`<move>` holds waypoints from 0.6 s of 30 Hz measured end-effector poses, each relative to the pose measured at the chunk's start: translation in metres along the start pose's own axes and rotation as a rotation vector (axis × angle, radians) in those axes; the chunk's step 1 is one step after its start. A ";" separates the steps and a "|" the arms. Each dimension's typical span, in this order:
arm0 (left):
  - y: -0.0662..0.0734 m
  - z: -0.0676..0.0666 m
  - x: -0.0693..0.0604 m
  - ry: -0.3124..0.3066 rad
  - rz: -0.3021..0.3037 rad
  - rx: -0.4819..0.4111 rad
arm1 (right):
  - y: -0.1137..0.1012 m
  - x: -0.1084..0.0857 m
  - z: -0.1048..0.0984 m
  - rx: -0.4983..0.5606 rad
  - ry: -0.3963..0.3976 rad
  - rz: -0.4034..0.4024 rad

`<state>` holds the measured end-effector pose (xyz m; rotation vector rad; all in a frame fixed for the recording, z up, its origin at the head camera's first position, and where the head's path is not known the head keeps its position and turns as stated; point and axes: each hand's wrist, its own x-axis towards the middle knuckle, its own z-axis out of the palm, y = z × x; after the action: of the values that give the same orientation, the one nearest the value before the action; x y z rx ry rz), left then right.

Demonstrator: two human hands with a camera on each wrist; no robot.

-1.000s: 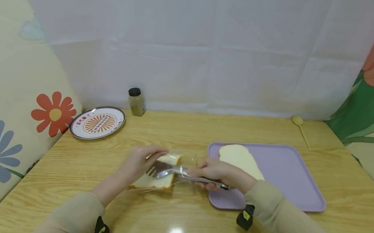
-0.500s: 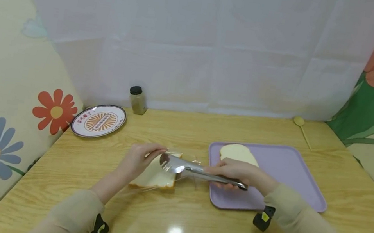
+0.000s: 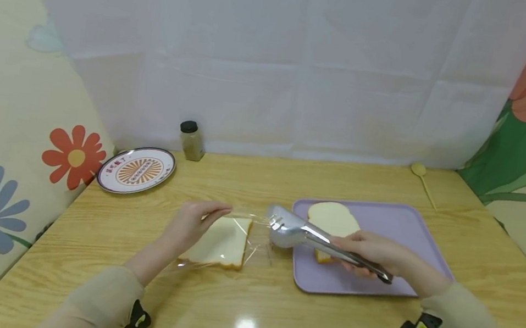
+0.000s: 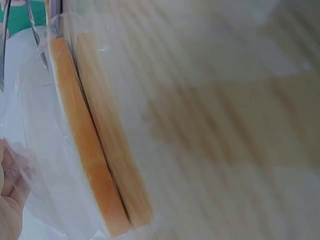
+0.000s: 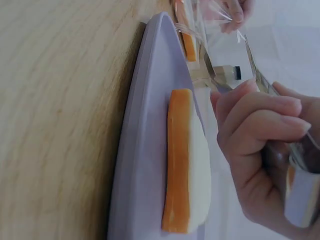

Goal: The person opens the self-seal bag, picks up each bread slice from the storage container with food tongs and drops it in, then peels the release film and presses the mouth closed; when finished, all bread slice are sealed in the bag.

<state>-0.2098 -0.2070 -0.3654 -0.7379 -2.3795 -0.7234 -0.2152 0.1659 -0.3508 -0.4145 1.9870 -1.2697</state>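
Note:
A clear plastic bag (image 3: 260,241) lies on the table around a bread slice (image 3: 223,242). My left hand (image 3: 192,224) pinches the bag's upper film above that slice; in the left wrist view the slice's orange crust (image 4: 90,140) shows through the film. My right hand (image 3: 371,250) grips metal tongs (image 3: 318,238), whose heads are by the bag's right end and hold no bread. Another bread slice (image 3: 332,220) lies on the purple tray (image 3: 394,231), partly behind the tongs and right hand. The right wrist view shows this slice (image 5: 180,160) flat on the tray (image 5: 132,185).
At the back left of the wooden table (image 3: 203,311) are a patterned plate (image 3: 139,171) and a black-capped jar (image 3: 192,142). A yellow spoon (image 3: 423,179) lies at the back right. A white cloth (image 3: 274,77) hangs behind the table.
My right hand has drawn the tongs rightward out of the bag, from above the bagged slice to over the tray's left edge. My left hand has stayed nearly still, pinching the film.

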 end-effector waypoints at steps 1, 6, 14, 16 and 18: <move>0.000 0.000 0.000 -0.004 -0.008 -0.001 | 0.002 -0.006 -0.001 0.009 0.008 -0.002; -0.002 0.002 0.001 0.002 -0.027 0.008 | 0.011 -0.041 -0.008 0.090 0.021 -0.041; 0.001 0.003 0.000 -0.134 -0.053 0.027 | 0.037 -0.094 -0.014 0.211 -0.004 -0.069; 0.002 0.003 0.000 -0.183 -0.065 0.021 | 0.045 -0.104 -0.015 0.229 -0.017 -0.060; 0.003 0.003 0.000 -0.210 -0.072 -0.003 | 0.054 -0.114 -0.016 0.253 -0.031 -0.051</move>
<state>-0.2084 -0.2027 -0.3669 -0.7653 -2.6070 -0.7092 -0.1431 0.2703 -0.3479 -0.3595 1.7709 -1.5156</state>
